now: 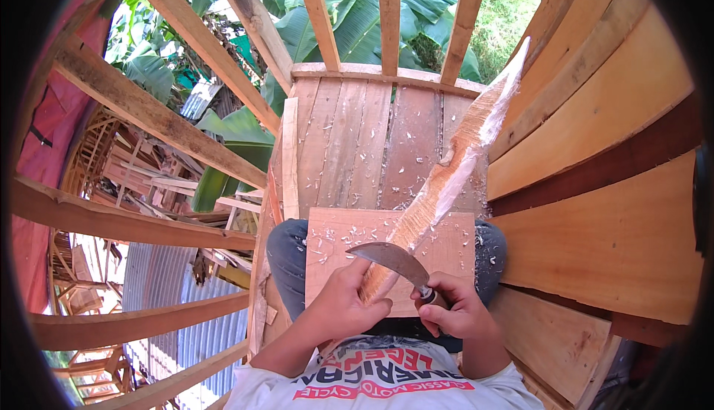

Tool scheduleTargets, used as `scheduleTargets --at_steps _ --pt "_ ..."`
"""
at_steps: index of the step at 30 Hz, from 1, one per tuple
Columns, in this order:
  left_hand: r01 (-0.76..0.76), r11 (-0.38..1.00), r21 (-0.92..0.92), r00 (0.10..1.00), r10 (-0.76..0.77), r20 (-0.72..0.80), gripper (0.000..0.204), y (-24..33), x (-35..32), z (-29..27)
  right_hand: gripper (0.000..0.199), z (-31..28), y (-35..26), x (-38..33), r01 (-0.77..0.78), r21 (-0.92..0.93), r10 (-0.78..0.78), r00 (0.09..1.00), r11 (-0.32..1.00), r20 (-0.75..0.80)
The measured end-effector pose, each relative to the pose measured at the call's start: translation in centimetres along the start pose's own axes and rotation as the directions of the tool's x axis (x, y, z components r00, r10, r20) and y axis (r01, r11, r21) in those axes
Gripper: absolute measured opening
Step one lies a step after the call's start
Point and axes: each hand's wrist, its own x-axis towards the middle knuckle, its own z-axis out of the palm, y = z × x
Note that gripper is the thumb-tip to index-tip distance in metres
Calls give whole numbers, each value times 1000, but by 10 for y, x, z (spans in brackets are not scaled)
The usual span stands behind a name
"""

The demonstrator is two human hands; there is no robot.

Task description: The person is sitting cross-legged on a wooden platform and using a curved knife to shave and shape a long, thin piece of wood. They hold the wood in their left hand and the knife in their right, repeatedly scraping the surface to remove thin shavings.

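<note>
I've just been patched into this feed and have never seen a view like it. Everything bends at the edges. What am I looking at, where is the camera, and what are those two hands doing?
There is no machine here: these are a person's two bare hands, filmed by a wide fisheye camera worn on the person's head and looking down. That lens is why straight timbers curve near the rim.

The person sits on a raised plank floor inside a timber frame, with banana leaves and metal roofing below. A flat board rests across the knees, scattered with pale wood shavings.

The left hand grips the near end of a long wooden stick, which slants up and away to the right, its surface freshly pared. The right hand holds the handle of a curved knife, whose blade lies across the stick just above the left hand.
</note>
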Motion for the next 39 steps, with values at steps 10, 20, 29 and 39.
scheduleTargets --at_steps 10,20,29,39 --pt "56 998 -9 995 -55 79 51 -4 -1 -8 14 -20 15 15 367 -512 -535 814 777 -229" --pt "175 985 3 983 -175 56 52 -11 -1 -10 14 -24 2 8 371 -166 -405 807 914 -430" --pt "194 981 29 970 -196 143 53 -3 -5 -5 14 -18 6 1 50 -214 -100 969 976 -228" --pt "142 988 54 986 -147 84 43 -12 -11 -4 10 -19 -12 4 129 -105 -161 902 986 -400"
